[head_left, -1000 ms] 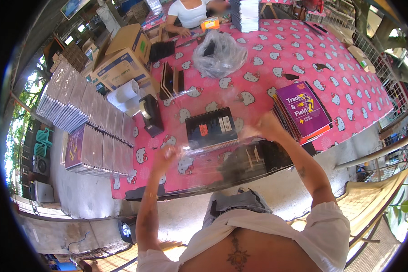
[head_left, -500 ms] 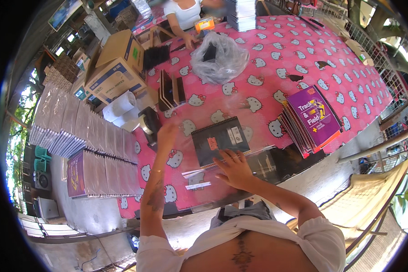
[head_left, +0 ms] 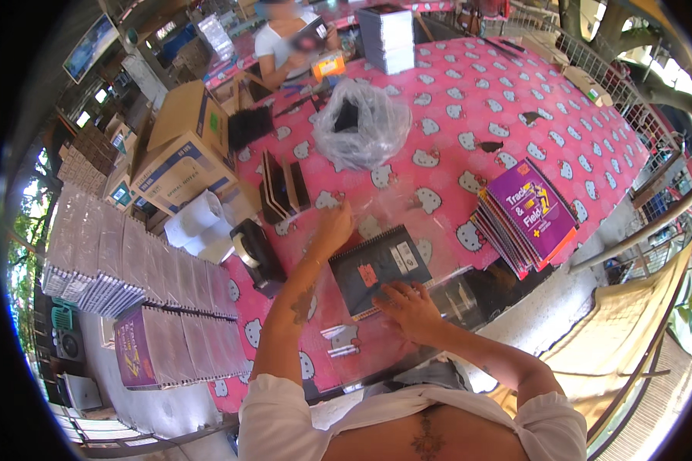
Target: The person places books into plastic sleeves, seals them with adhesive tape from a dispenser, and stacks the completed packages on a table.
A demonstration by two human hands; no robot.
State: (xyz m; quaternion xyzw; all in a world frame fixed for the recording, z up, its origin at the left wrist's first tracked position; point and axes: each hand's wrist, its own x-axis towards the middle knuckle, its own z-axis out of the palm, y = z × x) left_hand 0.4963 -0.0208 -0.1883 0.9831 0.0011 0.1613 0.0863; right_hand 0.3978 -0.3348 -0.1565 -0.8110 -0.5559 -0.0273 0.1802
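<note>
- Notebook, black: flat on the pink table, at the near side; clear film alongside, over or under not certain.
- Right hand: fingers spread on the notebook's lower edge, nothing gripped.
- Left hand: apart from the right, near the notebook's upper left corner, fingers curled; whether pinching film, cannot tell.
- Likely fault: skewed or creased film, from uneven pull or a notebook slipping under light pressure.
- Likely fault: tape dispenser bumped, from the left forearm close by.
- Likely fault: purple pile spilling, from a wide right-arm sweep; books below already fanned.
- Edges: near table edge just below the right hand; wrapped piles bounding the left.
- Open room: strip between notebook and bag; broader stretch beyond the purple pile.
</note>
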